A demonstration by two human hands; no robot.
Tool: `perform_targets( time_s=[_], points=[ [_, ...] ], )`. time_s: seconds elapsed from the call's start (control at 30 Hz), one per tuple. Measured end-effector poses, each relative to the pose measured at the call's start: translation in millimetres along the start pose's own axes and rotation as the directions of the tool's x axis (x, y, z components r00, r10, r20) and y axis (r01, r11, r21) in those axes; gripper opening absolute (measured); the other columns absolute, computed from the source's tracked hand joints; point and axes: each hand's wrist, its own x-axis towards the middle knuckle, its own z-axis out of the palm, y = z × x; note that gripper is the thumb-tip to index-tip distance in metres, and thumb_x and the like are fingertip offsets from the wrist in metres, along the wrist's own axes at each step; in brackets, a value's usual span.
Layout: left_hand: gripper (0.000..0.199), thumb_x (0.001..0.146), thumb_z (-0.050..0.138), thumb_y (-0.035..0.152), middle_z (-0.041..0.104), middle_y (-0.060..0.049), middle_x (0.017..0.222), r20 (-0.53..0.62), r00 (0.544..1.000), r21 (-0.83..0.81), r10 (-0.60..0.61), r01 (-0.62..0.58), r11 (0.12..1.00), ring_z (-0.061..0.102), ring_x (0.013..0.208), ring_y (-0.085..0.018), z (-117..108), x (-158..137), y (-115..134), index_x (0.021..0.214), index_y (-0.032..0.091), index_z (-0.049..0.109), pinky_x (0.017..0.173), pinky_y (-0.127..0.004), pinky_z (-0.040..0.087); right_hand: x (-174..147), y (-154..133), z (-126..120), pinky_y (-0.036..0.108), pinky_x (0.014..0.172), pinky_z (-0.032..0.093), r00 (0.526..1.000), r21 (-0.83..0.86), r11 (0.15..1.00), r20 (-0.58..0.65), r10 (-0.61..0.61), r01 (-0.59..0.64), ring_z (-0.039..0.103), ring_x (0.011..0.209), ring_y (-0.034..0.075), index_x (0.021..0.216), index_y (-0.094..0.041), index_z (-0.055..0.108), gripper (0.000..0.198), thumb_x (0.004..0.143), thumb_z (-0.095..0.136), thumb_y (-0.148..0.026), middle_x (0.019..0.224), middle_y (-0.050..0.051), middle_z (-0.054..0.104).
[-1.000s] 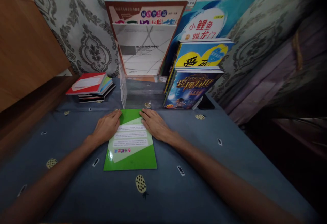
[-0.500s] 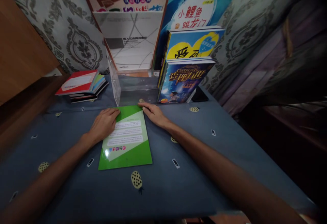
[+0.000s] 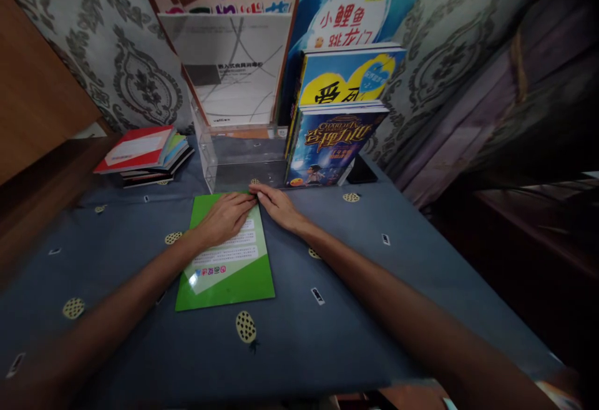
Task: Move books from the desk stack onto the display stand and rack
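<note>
A green booklet (image 3: 224, 291) lies flat on the cloth-covered table, its printed text upside down to me. My left hand (image 3: 227, 218) rests across the booklet's upper part, fingers stretched toward its far right corner. At that corner my right hand (image 3: 278, 207) lies with fingers extended, its fingertips meeting those of my left hand. Whether the right fingertips press on the booklet's edge is hard to make out. Just beyond the booklet stands a clear acrylic book rack (image 3: 248, 176), its front section holding nothing on the left.
Upright in the rack are a dark blue book (image 3: 327, 145), a yellow-and-blue book (image 3: 349, 76) and a white manual (image 3: 229, 79), with larger picture books behind. A stack of booklets (image 3: 140, 151) sits at the left. A dark flat object (image 3: 362, 171) lies right of the rack.
My left hand has slid right across the booklet to its far right corner, meeting my right hand. The booklet has stayed in place on the table; the view shifted slightly.
</note>
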Motion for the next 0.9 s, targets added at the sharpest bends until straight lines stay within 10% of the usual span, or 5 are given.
perform_targets(
  time_s=[0.9],
  points=[
    [0.039,0.103,0.039,0.023,0.064,-0.007,0.138,0.109,0.978,-0.226,0.179,-0.151,0.962,0.055,0.130,-0.023,-22,-40,47,0.135,0.022,0.061,0.109,-0.048,0.043,-4,-6,1,0.039,0.105,0.047,1.000,-0.122,0.992,0.025,-0.014,0.017,0.065,0.118,0.022,0.131,-0.017,0.062,0.039,0.099,0.041,-0.023,0.129,0.009,0.070]
  ],
)
